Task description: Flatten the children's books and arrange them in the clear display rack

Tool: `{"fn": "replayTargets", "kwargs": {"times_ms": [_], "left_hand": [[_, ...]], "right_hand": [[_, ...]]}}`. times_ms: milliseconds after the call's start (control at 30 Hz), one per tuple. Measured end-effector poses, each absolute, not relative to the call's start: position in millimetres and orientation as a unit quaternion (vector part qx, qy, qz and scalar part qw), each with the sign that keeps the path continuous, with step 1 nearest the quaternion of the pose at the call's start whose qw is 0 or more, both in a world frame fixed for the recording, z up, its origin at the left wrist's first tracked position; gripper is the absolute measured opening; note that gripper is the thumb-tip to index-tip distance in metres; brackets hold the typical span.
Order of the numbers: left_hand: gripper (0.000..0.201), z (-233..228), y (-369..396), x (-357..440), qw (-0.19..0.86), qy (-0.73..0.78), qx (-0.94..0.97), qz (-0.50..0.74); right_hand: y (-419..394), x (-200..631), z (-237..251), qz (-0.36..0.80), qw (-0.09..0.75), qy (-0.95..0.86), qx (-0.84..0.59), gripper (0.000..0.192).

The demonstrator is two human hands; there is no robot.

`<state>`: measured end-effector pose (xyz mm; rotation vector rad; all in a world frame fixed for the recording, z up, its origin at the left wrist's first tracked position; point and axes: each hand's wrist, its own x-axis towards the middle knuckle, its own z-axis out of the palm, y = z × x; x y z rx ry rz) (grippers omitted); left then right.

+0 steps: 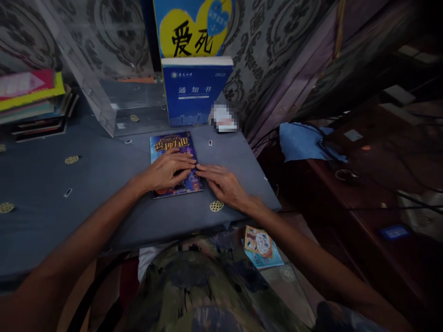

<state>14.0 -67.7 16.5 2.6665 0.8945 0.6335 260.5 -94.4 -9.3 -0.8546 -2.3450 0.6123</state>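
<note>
Left hand (169, 169) flat across the purple book (185, 142), fingers stretched, clutching nothing! Right hand (223, 183), just as unclenched, brings its fingertips to the cover's right side. And the book lies towards the tabletop's (100, 170) near right corner, the blue book (199, 99) standing behind.

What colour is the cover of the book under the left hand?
The cover is mostly blue and purple with gold title lettering; the head view shows it.
</note>
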Motion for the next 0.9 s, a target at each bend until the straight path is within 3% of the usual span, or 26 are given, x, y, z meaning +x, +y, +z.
{"fn": "replayTargets", "kwargs": {"times_ms": [633,900], "left_hand": [[0.031,21,-97,19,0.144,0.286,0.925,0.207],[0.036,22,-134,23,0.049,0.298,0.941,0.15]], "right_hand": [[-124,271,-13,0.21,0.262,-0.89,-0.309,0.049],[-140,275,-15,0.195,0.281,-0.894,-0.29,0.052]]}}
